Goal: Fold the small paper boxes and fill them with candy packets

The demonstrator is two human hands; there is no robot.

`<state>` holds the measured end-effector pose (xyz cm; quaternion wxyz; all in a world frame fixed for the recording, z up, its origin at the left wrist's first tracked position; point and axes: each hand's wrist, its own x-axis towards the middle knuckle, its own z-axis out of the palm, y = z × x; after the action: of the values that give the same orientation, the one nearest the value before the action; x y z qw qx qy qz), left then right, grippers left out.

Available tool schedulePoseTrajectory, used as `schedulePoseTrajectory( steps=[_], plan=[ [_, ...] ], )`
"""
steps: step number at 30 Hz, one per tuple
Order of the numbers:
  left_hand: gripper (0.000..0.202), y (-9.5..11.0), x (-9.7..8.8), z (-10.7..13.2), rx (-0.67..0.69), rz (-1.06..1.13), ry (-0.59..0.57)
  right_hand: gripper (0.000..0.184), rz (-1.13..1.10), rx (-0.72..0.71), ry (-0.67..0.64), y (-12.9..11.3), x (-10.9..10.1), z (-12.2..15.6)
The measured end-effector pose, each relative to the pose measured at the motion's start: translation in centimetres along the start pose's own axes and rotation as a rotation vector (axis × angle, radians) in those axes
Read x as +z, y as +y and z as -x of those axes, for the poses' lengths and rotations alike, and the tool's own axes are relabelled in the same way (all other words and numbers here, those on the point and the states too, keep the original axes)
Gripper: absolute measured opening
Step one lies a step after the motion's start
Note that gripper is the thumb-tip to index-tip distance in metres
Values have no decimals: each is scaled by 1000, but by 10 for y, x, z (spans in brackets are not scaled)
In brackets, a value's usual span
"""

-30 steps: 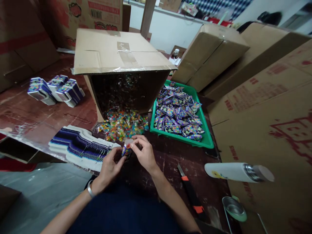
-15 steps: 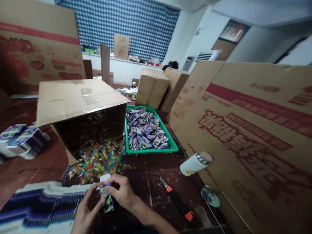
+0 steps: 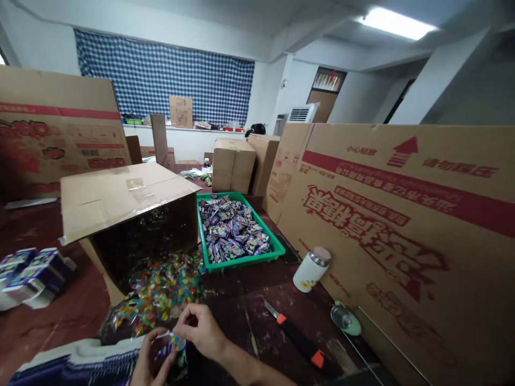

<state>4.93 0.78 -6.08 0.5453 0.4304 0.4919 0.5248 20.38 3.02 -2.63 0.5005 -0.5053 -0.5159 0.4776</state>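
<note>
Carton [image 3: 178, 344], small, purple with multicoloured print, sits pinched in the left hand [image 3: 149, 360]; right hand [image 3: 204, 333] at its top, grip unclear.

Left hand [image 3: 155, 360]: thumb and fingers curled inward, wrist out of view | Right hand [image 3: 204, 331]: thumb and forefinger bent into a loop — close beside left | Right forearm [image 3: 253, 370]: slanting toward table [image 3: 235, 297]'s near edge

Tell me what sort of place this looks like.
Probably a small packing workshop: colorful candy-like pieces lie at the mouth of an open carton, a green tray holds many purple packets, and a large printed carton stands at the right.
</note>
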Motion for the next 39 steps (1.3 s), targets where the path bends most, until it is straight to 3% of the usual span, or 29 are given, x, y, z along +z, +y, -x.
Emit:
schedulePoseTrajectory(
  steps=[6,12,17,23,30,34,37,39],
  plan=[
    [67,2,-6,12,33,-147,-145,25,41,154,-28,10,-12,-4],
    [59,0,-13,10,-14,-144,-226,18,134,83,39,15,-9,4],
    [56,12,-11,-1,-25,-265,-322,28,39,102,60,15,-13,0],
    [53,35,4,2,-45,-234,-328,29,113,22,-7,2,-22,-2],
    [46,33,8,5,-92,-197,-174,20,97,-80,-161,0,-32,8],
    [47,27,12,5,-102,-213,-217,16,62,83,-304,3,-43,6],
    [51,18,0,-2,-54,-293,-280,23,-104,149,-162,2,-61,-20],
    [57,9,-18,-9,-3,-485,-187,29,-160,82,48,-7,-86,-55]
  ],
)
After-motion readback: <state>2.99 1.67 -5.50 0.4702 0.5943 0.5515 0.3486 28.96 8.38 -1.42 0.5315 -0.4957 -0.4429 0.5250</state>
